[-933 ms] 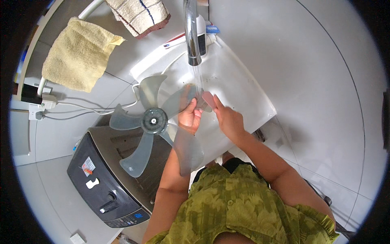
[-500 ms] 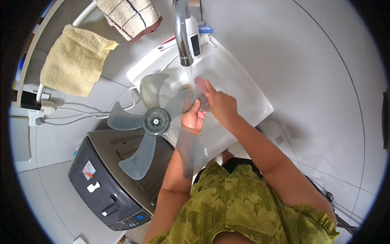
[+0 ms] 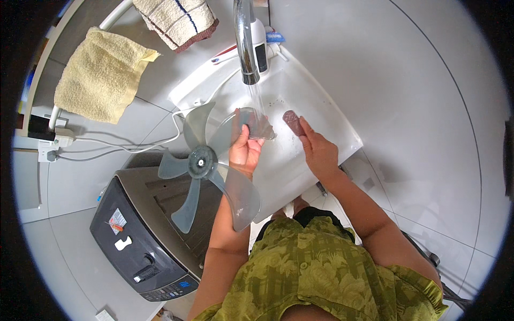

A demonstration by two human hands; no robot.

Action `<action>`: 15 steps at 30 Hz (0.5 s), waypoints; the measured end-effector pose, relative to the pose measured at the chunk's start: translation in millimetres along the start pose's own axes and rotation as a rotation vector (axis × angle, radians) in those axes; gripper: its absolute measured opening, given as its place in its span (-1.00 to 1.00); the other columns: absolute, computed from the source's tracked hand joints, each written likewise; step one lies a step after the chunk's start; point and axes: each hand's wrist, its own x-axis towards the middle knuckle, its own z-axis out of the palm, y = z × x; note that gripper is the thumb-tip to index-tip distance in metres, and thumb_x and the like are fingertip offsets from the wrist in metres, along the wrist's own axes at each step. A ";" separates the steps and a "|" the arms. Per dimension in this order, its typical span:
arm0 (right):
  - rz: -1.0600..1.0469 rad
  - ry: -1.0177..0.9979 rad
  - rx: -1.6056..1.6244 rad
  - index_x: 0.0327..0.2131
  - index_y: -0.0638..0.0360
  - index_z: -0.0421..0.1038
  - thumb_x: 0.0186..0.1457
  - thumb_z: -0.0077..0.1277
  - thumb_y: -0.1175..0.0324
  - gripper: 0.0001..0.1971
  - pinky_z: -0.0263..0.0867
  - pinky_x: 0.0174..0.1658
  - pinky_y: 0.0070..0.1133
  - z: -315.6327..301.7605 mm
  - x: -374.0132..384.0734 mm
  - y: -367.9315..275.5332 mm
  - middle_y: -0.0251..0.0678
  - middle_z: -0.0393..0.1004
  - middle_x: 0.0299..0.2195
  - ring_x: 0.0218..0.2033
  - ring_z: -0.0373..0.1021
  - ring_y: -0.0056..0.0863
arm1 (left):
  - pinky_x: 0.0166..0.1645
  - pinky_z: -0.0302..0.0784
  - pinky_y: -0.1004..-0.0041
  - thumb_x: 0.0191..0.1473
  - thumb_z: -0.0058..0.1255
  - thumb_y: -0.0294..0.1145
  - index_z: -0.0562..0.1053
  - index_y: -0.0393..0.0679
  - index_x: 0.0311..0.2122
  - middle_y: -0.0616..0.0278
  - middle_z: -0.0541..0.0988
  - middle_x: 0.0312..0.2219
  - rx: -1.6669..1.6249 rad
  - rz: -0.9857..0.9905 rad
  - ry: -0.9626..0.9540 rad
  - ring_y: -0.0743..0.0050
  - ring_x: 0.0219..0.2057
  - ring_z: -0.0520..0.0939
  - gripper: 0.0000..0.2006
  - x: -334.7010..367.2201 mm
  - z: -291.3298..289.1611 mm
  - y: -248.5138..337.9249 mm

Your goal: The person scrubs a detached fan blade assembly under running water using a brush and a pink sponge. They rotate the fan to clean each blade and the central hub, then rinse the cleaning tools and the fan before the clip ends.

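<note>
My left hand (image 3: 246,155) grips one blade of a translucent grey-blue fan blade set (image 3: 201,162), thumb on its upper face. Water runs from the chrome faucet (image 3: 250,75) onto that blade's outer end. The hub and the other blades hang out to the left, past the edge of the white sink (image 3: 326,109) and over my left forearm. Between the fingers of my right hand (image 3: 322,156) is a small brownish-pink pad (image 3: 292,122), held over the sink's right side, apart from the blade. Whether it is a sponge or a cloth cannot be made out.
A dark top-loading washing machine (image 3: 150,235) stands left of the sink. Two towels, one yellow (image 3: 101,75) and one checked (image 3: 179,21), hang on a rail at upper left. White cables (image 3: 115,143) run from a wall socket. A white dispenser (image 3: 259,43) stands behind the faucet.
My right hand has drawn away from the blade to the right, bringing the pad into view. My left hand and the fan have shifted slightly left, and the fan has tilted.
</note>
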 end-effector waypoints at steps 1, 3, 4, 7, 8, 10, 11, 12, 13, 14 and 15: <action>-0.001 0.023 0.035 0.15 -0.13 0.20 0.15 -0.10 0.20 -0.53 0.32 -0.56 -0.40 -6.0 -0.7 0.2 -0.22 0.43 -0.58 -0.59 0.41 -0.28 | 0.17 0.27 0.01 0.21 -0.20 -0.42 0.01 0.18 0.27 0.15 0.26 0.12 0.000 -0.009 -0.001 0.00 0.13 0.32 -0.45 0.0 -0.5 -0.3; -0.035 0.032 0.084 0.15 -0.14 0.20 0.16 -0.10 0.19 -0.54 0.31 -0.57 -0.40 -9.9 -5.3 -1.5 -0.23 0.43 -0.59 -0.60 0.41 -0.29 | 0.17 0.26 -0.01 0.21 -0.19 -0.40 0.00 0.22 0.27 0.15 0.26 0.11 0.003 -0.027 -0.004 -0.05 0.13 0.31 -0.44 -0.9 -1.1 -0.9; -0.069 0.017 0.098 0.15 -0.15 0.19 0.16 -0.10 0.18 -0.53 0.31 -0.57 -0.40 -9.8 -9.7 -2.6 -0.24 0.42 -0.60 -0.61 0.40 -0.29 | 0.16 0.27 -0.01 0.21 -0.19 -0.39 0.00 0.23 0.27 0.16 0.27 0.11 0.012 -0.027 0.003 -0.05 0.13 0.32 -0.45 -1.3 -0.9 -1.8; -0.042 -0.155 0.011 0.12 -0.12 0.25 0.14 -0.07 0.21 -0.56 0.31 -0.55 -0.39 -3.4 -10.5 -9.2 -0.23 0.45 -0.56 -0.59 0.41 -0.28 | 0.15 0.29 0.02 0.22 -0.19 -0.37 0.00 0.22 0.27 0.19 0.27 0.11 0.045 -0.026 0.002 -0.03 0.11 0.34 -0.45 1.3 1.8 -11.0; -0.011 -0.231 -0.038 0.10 -0.10 0.28 0.13 -0.05 0.23 -0.57 0.31 -0.53 -0.39 1.9 -8.3 -14.8 -0.23 0.47 -0.53 -0.57 0.42 -0.27 | 0.14 0.30 0.03 0.22 -0.19 -0.37 0.00 0.21 0.27 0.19 0.27 0.11 0.064 -0.021 -0.008 -0.01 0.10 0.35 -0.46 3.5 1.0 -15.7; 0.049 -0.199 -0.085 0.12 -0.13 0.25 0.15 -0.07 0.21 -0.56 0.30 -0.55 -0.37 8.8 14.3 -28.6 -0.21 0.44 -0.58 -0.59 0.41 -0.23 | 0.13 0.32 0.06 0.22 -0.20 -0.36 0.00 0.19 0.27 0.19 0.28 0.11 0.072 -0.004 0.001 0.02 0.08 0.38 -0.47 7.4 0.5 -26.4; 0.079 -0.152 -0.072 0.12 -0.14 0.24 0.15 -0.08 0.20 -0.56 0.30 -0.55 -0.36 14.5 26.8 -30.4 -0.20 0.44 -0.59 -0.59 0.41 -0.22 | 0.12 0.33 0.08 0.23 -0.21 -0.36 0.00 0.18 0.27 0.19 0.28 0.11 0.060 0.000 0.019 0.03 0.07 0.39 -0.47 8.9 0.0 -33.8; 0.105 -0.101 -0.057 0.13 -0.15 0.22 0.15 -0.09 0.19 -0.55 0.30 -0.55 -0.35 16.5 36.1 -33.7 -0.20 0.43 -0.60 -0.59 0.41 -0.21 | 0.11 0.34 0.09 0.23 -0.22 -0.36 0.00 0.17 0.27 0.19 0.28 0.11 0.051 0.010 0.033 0.05 0.06 0.40 -0.48 11.9 0.0 -36.4; 0.081 -0.038 -0.058 0.13 -0.15 0.23 0.14 -0.08 0.18 -0.55 0.30 -0.55 -0.35 25.6 35.4 -32.3 -0.18 0.43 -0.60 -0.59 0.41 -0.19 | 0.08 0.38 0.12 0.25 -0.27 -0.37 0.01 0.14 0.27 0.14 0.30 0.10 0.087 0.022 0.008 0.06 0.03 0.43 -0.50 16.0 -19.0 -35.8; 0.064 -0.068 -0.063 0.14 -0.13 0.20 0.15 -0.10 0.16 -0.54 0.29 -0.57 -0.35 27.8 31.8 -33.1 -0.20 0.42 -0.61 -0.62 0.40 -0.20 | 0.07 0.39 0.11 0.25 -0.28 -0.37 0.01 0.14 0.27 0.12 0.31 0.09 0.051 0.053 0.043 0.06 0.02 0.43 -0.51 18.3 -16.7 -31.0; 0.048 -0.100 -0.074 0.15 -0.11 0.17 0.16 -0.12 0.15 -0.53 0.29 -0.59 -0.35 28.1 20.0 -36.0 -0.22 0.40 -0.61 -0.64 0.39 -0.22 | 0.06 0.41 0.11 0.25 -0.29 -0.38 0.01 0.14 0.26 0.11 0.31 0.09 0.009 0.082 0.078 0.05 0.01 0.44 -0.51 19.4 -13.5 -28.5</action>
